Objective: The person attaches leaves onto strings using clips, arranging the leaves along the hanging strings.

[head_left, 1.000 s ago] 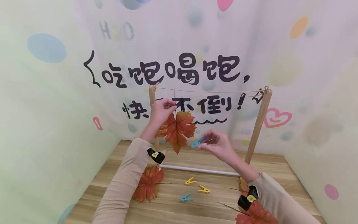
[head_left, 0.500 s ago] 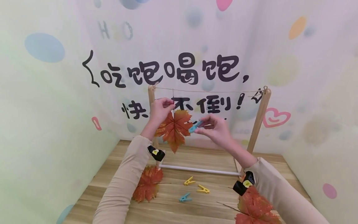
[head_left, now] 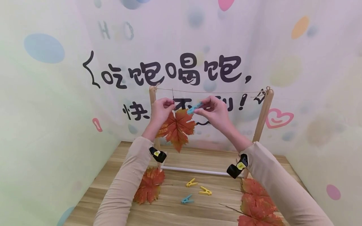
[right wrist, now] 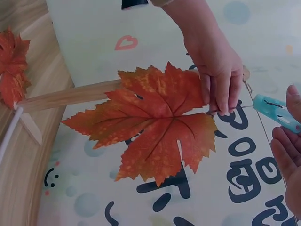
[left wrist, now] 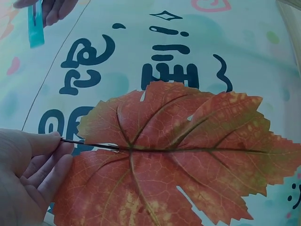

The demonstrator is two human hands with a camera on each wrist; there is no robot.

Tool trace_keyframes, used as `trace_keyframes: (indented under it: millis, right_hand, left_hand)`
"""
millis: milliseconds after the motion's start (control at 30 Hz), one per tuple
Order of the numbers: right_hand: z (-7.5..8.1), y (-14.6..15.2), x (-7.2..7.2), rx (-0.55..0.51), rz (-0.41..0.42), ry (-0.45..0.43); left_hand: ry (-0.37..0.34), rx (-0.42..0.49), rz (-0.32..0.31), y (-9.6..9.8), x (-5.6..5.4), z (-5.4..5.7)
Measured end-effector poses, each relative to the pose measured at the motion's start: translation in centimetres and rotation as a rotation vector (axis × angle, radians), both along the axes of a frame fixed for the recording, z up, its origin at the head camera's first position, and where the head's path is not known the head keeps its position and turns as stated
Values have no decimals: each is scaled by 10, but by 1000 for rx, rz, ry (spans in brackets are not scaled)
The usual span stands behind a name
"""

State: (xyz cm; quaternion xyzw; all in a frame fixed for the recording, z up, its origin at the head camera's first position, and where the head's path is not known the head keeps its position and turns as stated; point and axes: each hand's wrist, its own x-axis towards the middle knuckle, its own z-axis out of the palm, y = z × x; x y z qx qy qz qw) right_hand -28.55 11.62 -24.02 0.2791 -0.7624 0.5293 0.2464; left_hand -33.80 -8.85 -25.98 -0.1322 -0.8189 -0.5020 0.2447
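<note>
My left hand [head_left: 162,110] pinches the thin dark stem of an orange-red maple leaf [head_left: 178,127], which hangs point down below the fingers. The stem's upper end reaches the twine [head_left: 215,92] strung between two wooden posts. To the right, my right hand [head_left: 215,110] pinches a light blue clothespin [head_left: 195,107], its tip overlapping the leaf's upper right edge in the head view. In the right wrist view the same clothespin [right wrist: 277,112] lies close to the twine, apart from the left fingers. The left wrist view shows the leaf [left wrist: 188,150] spread flat before the left hand [left wrist: 35,162].
On the wooden table lie two yellow clothespins [head_left: 205,190] and a blue clothespin [head_left: 187,199]. One leaf [head_left: 150,186] rests at left, more leaves [head_left: 257,201] at right under the right sleeve. A white rod [head_left: 198,170] joins the bases of the posts [head_left: 261,119].
My right hand has risen with the blue clothespin, from below the leaf's middle to near its top. The left hand has shifted slightly left and up, still pinching the stem.
</note>
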Motion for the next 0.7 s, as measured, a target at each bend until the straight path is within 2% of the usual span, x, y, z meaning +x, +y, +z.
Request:
trace_keyframes:
  millis: [300,567,700]
  right_hand:
    - [15,-10,-16,-29,-39,-49]
    - [23,-22,-25,-62,-35,-29]
    - [24,-26,-29,-108,-23,13]
  left_hand:
    - [34,-19,22,-1,-3,-1]
    - [47,-26,48,-1,-5,-3]
    - [52,-15,51,0,-5,-4]
